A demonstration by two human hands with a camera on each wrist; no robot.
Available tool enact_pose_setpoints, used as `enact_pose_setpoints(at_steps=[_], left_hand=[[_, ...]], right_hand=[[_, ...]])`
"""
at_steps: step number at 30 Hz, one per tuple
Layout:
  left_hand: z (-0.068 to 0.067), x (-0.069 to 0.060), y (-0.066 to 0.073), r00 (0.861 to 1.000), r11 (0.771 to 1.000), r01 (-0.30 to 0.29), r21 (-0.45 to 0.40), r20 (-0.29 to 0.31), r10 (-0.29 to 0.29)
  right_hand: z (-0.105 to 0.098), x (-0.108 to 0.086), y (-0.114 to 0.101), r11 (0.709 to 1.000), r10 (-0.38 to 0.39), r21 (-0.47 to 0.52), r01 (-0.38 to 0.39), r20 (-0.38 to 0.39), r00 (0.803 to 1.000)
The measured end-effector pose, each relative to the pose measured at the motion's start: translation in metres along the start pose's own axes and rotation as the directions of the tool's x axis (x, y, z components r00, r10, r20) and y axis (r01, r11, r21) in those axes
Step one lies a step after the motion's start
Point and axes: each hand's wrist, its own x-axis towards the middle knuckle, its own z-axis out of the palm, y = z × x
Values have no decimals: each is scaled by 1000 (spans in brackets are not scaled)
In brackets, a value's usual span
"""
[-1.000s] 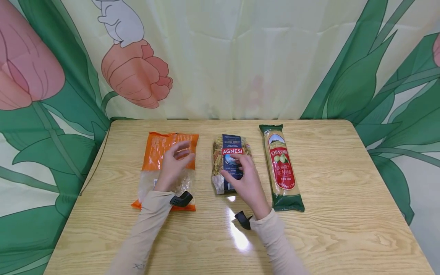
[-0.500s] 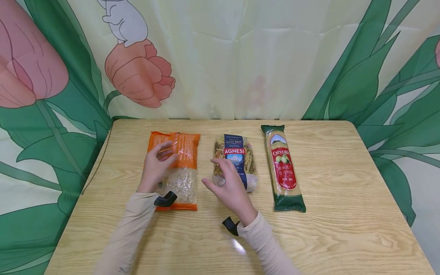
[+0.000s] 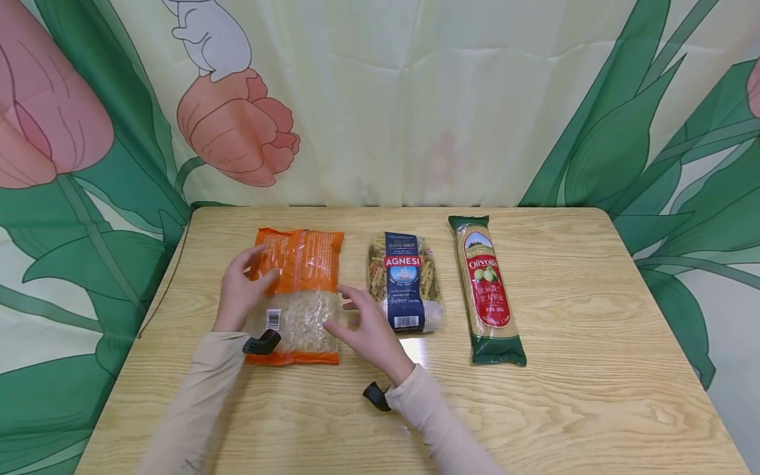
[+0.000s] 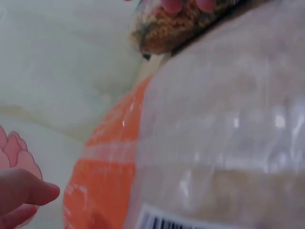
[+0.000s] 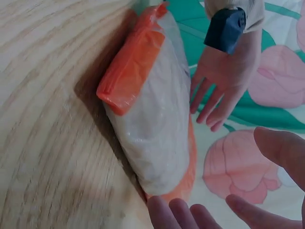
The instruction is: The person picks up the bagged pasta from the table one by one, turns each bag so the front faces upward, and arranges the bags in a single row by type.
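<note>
On the left part of the desk (image 3: pixel 594 300), the orange bag (image 3: pixel 303 264) is being flanked by the left hand (image 3: pixel 239 291) and the right hand (image 3: pixel 373 331). Both are being held half open, and nothing is being gripped; whether the bag is being touched cannot be told. Probably a two-handed grasp is being prepared, and by the next move a closing from both sides is being called for.

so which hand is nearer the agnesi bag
The right hand, beside the Agnesi bag; the left hand is farther left, by the left edge of the orange bag.
</note>
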Motion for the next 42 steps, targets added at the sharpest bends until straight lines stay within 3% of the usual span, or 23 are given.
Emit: enact_pose_setpoints(at_steps=[8,16,24,30,35,42], left_hand=[[-11,8,-9,999,997,51,-62,3,-50],[-9,16,-9,994,989,104,-109,55,-98],[-10,22,-20,978,972,190,-136,117,-175],[-12,25,-27,978,976,175,-127,135,-158],[-16,27,-33,982,985,154,-73,121,-144],[-19,29,-34,983,987,149,-59,118,-142]], right_hand=[[14,4,1,998,32,-53,-31,28,999],[19,5,2,986,40,-165,-37,15,999],[24,8,6,980,48,-194,-44,13,999],[27,9,9,977,82,-196,-80,2,997],[30,11,10,970,98,-223,-97,-7,995],[32,12,11,964,83,-251,-87,-27,996]])
